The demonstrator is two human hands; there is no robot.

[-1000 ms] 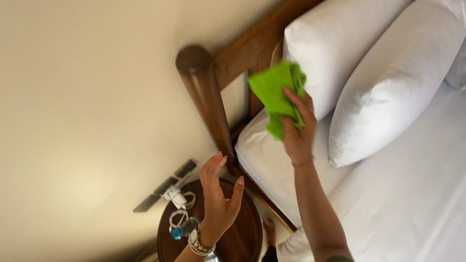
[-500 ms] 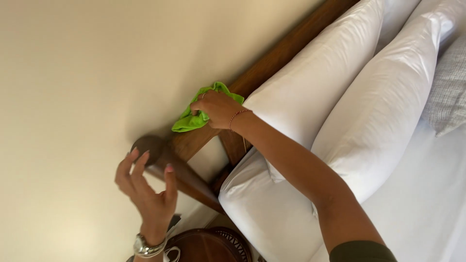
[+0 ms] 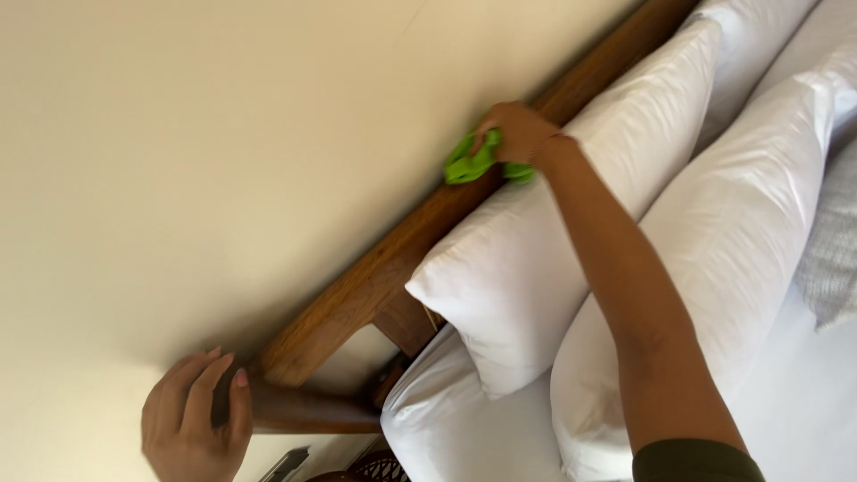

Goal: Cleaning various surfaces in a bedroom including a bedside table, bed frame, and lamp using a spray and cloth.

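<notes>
My right hand (image 3: pixel 516 132) presses a bunched green cloth (image 3: pixel 471 163) against the top rail of the dark wooden headboard (image 3: pixel 384 268), far along it, just above a white pillow (image 3: pixel 553 241). My arm stretches across that pillow. My left hand (image 3: pixel 195 419) is wrapped over the rounded top of the wooden bedpost (image 3: pixel 303 412) at the lower left, fingers curled around it.
A cream wall (image 3: pixel 223 134) fills the left and top. A second white pillow (image 3: pixel 741 250) leans behind the first, with a grey checked cushion (image 3: pixel 835 259) at the right edge. White bedding (image 3: pixel 446 428) lies below. The rim of a dark round side table (image 3: pixel 379 469) shows at the bottom.
My right hand has slid the green cloth further along the headboard rail, away from the post. My left hand, open in the air before, has settled onto the bedpost top.
</notes>
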